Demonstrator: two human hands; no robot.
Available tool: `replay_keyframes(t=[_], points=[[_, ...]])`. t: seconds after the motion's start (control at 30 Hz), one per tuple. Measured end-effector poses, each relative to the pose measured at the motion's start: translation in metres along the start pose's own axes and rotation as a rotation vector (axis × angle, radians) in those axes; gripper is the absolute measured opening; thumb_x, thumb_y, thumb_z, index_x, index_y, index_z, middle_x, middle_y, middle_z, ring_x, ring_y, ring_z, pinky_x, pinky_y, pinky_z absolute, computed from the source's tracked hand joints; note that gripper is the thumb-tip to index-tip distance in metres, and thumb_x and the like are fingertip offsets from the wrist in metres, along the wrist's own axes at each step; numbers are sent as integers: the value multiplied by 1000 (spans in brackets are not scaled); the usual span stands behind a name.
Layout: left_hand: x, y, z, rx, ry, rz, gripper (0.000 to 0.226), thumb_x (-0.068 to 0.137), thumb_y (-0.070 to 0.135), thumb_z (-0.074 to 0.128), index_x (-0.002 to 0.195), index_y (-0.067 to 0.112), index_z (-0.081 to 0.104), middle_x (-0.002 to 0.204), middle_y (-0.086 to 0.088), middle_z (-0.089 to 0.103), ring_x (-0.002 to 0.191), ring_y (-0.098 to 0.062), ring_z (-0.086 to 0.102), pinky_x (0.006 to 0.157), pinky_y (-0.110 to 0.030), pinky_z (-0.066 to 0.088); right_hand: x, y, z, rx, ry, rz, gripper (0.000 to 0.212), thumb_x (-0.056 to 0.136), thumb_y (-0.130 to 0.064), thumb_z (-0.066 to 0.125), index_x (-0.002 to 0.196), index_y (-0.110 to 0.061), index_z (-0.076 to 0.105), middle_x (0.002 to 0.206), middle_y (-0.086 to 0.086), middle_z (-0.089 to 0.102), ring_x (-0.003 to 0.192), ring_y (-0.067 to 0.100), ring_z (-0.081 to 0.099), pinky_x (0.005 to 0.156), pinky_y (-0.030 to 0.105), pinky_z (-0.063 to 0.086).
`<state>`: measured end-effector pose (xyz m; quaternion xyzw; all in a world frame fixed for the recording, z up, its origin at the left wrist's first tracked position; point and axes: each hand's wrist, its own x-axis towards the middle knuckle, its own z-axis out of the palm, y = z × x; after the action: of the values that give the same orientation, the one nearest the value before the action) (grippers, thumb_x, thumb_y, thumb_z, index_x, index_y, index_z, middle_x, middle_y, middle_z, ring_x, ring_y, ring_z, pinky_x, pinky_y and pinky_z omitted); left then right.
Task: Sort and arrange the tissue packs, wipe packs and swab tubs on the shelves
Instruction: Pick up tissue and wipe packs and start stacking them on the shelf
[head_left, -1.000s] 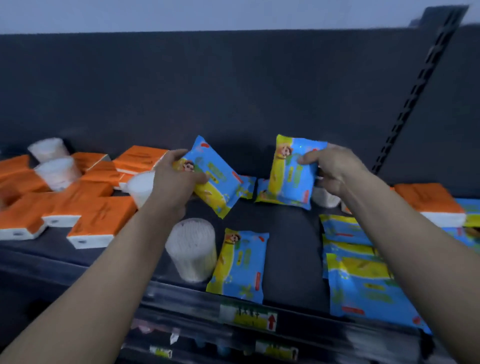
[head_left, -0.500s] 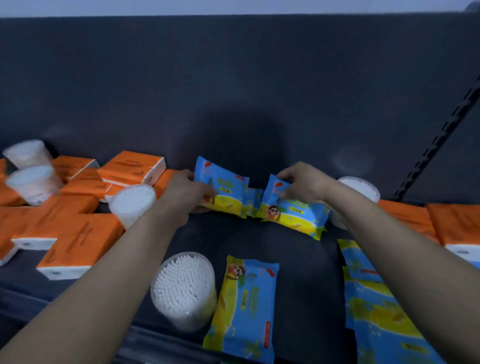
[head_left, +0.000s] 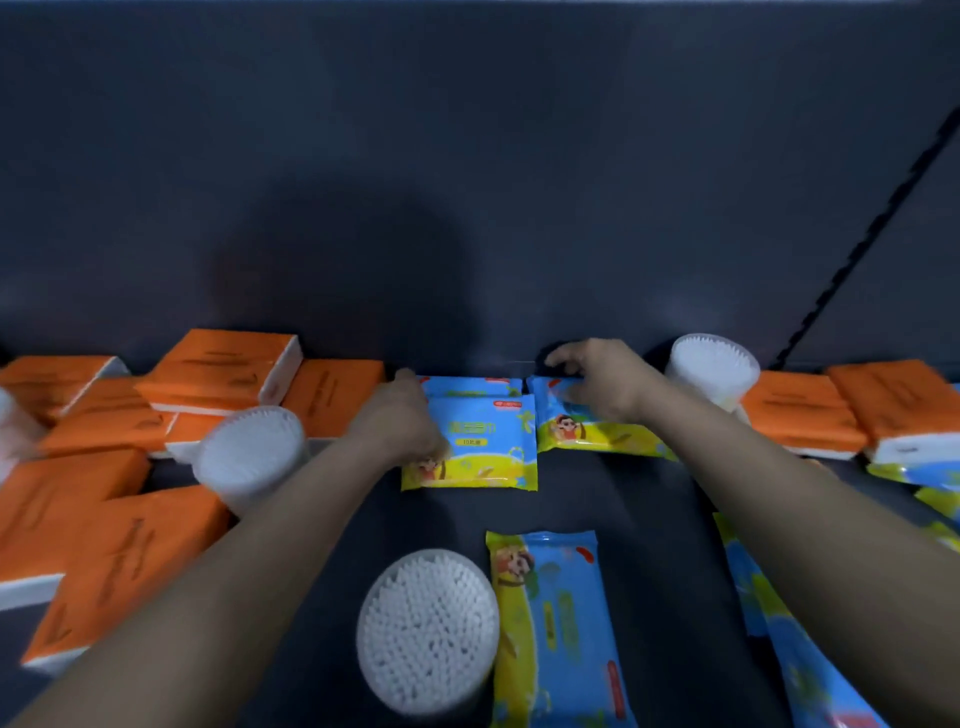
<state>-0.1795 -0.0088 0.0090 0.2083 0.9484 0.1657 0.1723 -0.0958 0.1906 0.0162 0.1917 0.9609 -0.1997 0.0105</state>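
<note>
Gripping the glossy, rectangular right wipe pack (head_left: 589, 432) at its far edge, right hand (head_left: 598, 385) curls its fingers; left hand (head_left: 402, 422) covers one edge of the flat left wipe pack (head_left: 480, 441), grip not discernible.

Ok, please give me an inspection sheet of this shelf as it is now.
Surface: dark shelf, goods unsorted.
Job's things: left pack and right pack of wipes side by side at the back; front pack beside front tub; tissue packs on both sides.
Clutter: nothing seen.
Hands: left hand holds left pack; right hand's fingers curl on right pack.
Cables: nothing seen.
Surroundings: dark back wall; slotted upright at right.
</note>
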Motion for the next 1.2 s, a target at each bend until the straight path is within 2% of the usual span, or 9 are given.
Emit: replay_keyframes(t=[0.1, 0.23, 0.33, 0.5, 0.63, 0.73, 0.93, 1.1, 1.2], points=[[4, 0, 0, 47, 23, 29, 70, 69, 26, 78, 123, 0, 42, 125, -15, 52, 113, -28, 52, 78, -28, 41, -9, -3, -2, 35, 79, 21, 41, 84, -12, 65, 125, -14, 59, 119, 9, 65, 112, 21, 59, 96, 28, 45], [5, 1, 2, 113, 141, 134, 63, 73, 26, 76, 117, -2, 43, 122, -21, 46, 108, -34, 52, 82, -33, 42, -27, -9, -7, 23, 178, 50, 38, 85, -4, 54, 122, -11, 62, 114, 9, 67, 109, 23, 60, 90, 24, 42], [3, -1, 5, 148, 192, 201, 61, 73, 29, 76, 115, 1, 42, 121, -20, 42, 100, -36, 55, 76, -36, 43, -42, -15, -8, 14, 223, 64, 35, 87, -5, 52, 120, -11, 63, 113, 10, 68, 109, 26, 60, 91, 28, 43], [-7, -8, 7, 261, 314, 287, 54, 79, 30, 70, 118, 6, 42, 121, -16, 41, 103, -34, 54, 70, -36, 40, -64, -29, -2, -3, 235, 65, 30, 87, -10, 57, 116, -12, 66, 104, 9, 69, 101, 25, 62, 84, 27, 43], [-20, -21, -6, 153, 389, 433, 38, 82, 25, 65, 114, 8, 50, 114, -14, 50, 105, -33, 52, 85, -39, 42, -68, -50, 5, 4, 207, 29, 31, 87, -14, 59, 118, -12, 64, 103, 8, 69, 100, 26, 61, 86, 29, 44], [-32, -41, -23, 20, 445, 486, 30, 82, 23, 64, 109, 9, 57, 108, -14, 56, 101, -31, 54, 86, -36, 38, -62, -73, 12, 9, 178, -31, 33, 87, -20, 62, 119, -12, 63, 106, 8, 68, 101, 26, 60, 87, 30, 43], [-49, -96, -63, -127, 610, 354, 25, 84, 19, 64, 107, 9, 62, 101, -9, 59, 95, -23, 55, 76, -23, 34, -32, -123, 24, 42, 77, -187, 41, 87, -27, 65, 125, -12, 58, 118, 6, 64, 111, 21, 58, 95, 28, 43], [-54, -139, -80, -131, 669, 146, 27, 80, 15, 67, 106, 6, 63, 102, -13, 61, 95, -26, 58, 79, -30, 40, 4, -161, 31, 13, -24, -310, 51, 86, -30, 67, 131, -12, 53, 129, 8, 59, 119, 22, 54, 98, 29, 42], [-54, -156, -85, -103, 682, 29, 31, 81, 17, 66, 109, 5, 62, 108, -16, 61, 101, -29, 57, 83, -32, 39, 28, -175, 41, -47, -117, -283, 60, 85, -41, 65, 134, -11, 48, 135, 9, 53, 122, 24, 51, 96, 30, 41]])
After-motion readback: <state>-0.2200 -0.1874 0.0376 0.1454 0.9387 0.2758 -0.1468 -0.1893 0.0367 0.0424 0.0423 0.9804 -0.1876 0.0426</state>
